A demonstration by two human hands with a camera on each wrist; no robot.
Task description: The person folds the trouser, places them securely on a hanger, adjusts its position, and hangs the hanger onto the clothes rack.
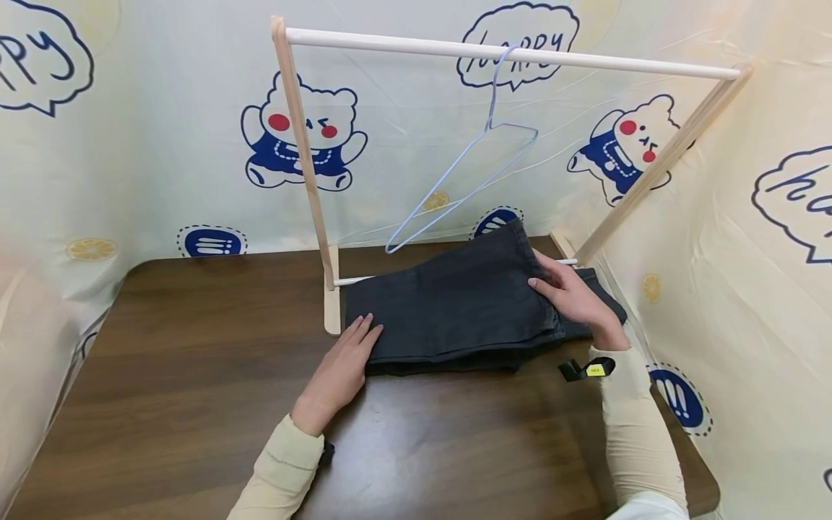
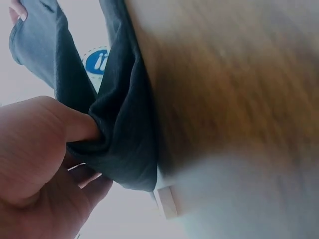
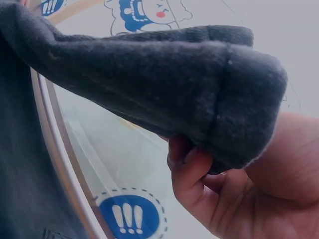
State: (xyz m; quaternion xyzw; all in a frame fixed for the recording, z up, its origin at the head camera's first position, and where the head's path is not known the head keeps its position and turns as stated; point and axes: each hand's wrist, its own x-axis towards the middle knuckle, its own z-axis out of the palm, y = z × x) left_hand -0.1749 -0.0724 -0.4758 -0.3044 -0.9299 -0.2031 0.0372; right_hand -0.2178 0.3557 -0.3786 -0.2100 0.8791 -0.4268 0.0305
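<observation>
Dark grey trousers (image 1: 448, 303), folded over, lie on the wooden table beneath a hanging rack. Their upper layer is raised at the right end. My left hand (image 1: 343, 361) is at the left folded edge; in the left wrist view the thumb tucks into the cloth (image 2: 124, 124) and the fingers lie on its other side. With my right hand (image 1: 575, 292) I grip the raised end, thumb on the near face. The right wrist view shows fingers of that hand (image 3: 239, 199) curled at a stitched hem (image 3: 244, 99). Part of the trousers sticks out to the right, under my right wrist.
The rack has a white top bar (image 1: 403, 47), wooden posts (image 1: 304, 159) and a low white rod (image 1: 354, 280) behind the trousers. A light blue hanger (image 1: 448, 177) hangs from the bar. Printed sheeting (image 1: 403, 130) surrounds the brown table (image 1: 208, 375) at the back and sides.
</observation>
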